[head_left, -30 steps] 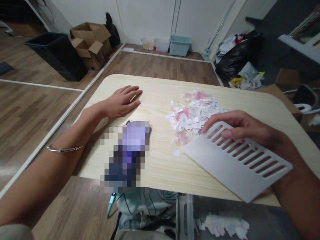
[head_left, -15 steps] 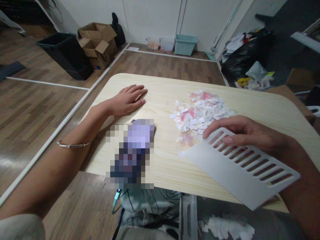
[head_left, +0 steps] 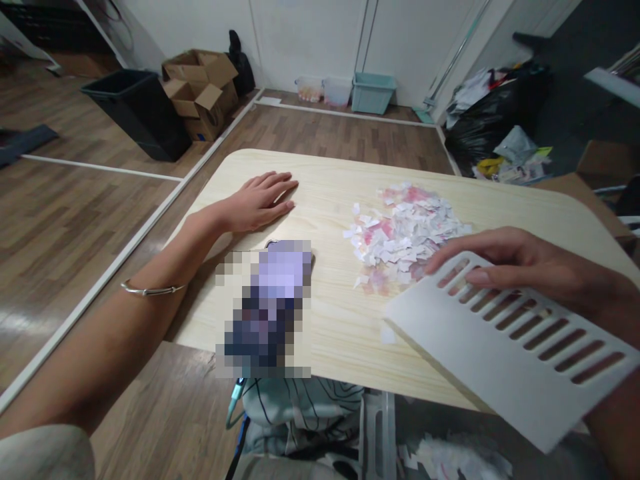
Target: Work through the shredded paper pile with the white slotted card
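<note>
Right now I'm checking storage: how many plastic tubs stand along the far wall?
3: a left clear tub, a middle clear tub and a teal tub at right. The cardboard boxes may hide more.

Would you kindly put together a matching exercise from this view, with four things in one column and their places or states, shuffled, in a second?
Things
1. Flat white panel with a row of slots
2. Bare left hand
3. Small torn white and pink paper scraps
4. Tall black plastic bin

Places and states
A. Beside the open brown cardboard boxes
B. Held in the bare right hand
C. Piled loosely on the pale wood-grain tabletop
D. Palm down, fingers extended

Right pairs: 1-B, 2-D, 3-C, 4-A
</note>
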A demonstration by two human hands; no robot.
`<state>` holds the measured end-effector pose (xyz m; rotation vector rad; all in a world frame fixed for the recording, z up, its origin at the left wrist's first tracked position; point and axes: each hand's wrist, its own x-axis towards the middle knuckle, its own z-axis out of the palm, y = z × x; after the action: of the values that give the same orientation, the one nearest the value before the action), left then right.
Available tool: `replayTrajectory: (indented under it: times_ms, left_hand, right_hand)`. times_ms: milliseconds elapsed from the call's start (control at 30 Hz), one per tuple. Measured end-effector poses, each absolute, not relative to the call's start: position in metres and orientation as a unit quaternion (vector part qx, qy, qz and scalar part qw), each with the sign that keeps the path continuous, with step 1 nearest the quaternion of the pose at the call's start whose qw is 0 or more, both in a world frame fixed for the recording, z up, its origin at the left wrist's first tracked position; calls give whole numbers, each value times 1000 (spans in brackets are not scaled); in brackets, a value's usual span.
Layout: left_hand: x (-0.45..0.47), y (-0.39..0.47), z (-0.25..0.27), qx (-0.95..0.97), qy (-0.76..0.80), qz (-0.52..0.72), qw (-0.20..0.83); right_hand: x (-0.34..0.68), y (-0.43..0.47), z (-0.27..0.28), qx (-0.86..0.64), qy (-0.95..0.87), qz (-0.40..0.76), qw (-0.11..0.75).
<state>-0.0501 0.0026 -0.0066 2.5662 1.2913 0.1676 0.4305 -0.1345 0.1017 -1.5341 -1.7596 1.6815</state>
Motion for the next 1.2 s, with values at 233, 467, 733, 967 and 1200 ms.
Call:
replayTrajectory:
  times_ms: [233, 467, 733, 967, 1200]
  left_hand:
    - [-52, 4, -7, 886, 441, 59, 135]
    - [-50, 2, -6, 883, 445, 60, 139]
    - [-49, 1, -4, 881, 450, 48, 138]
    - [-51, 3, -5, 882, 446, 52, 139]
    - [-50, 3, -6, 883, 445, 61, 140]
  right_hand:
    - [413, -137, 97, -536, -504, 652, 183]
    - [413, -136, 96, -520, -534, 650, 146]
    - [410, -140, 83, -494, -557, 648, 160]
    - [422, -139, 75, -465, -569, 655, 175]
    - [444, -130, 83, -467, -621, 609, 159]
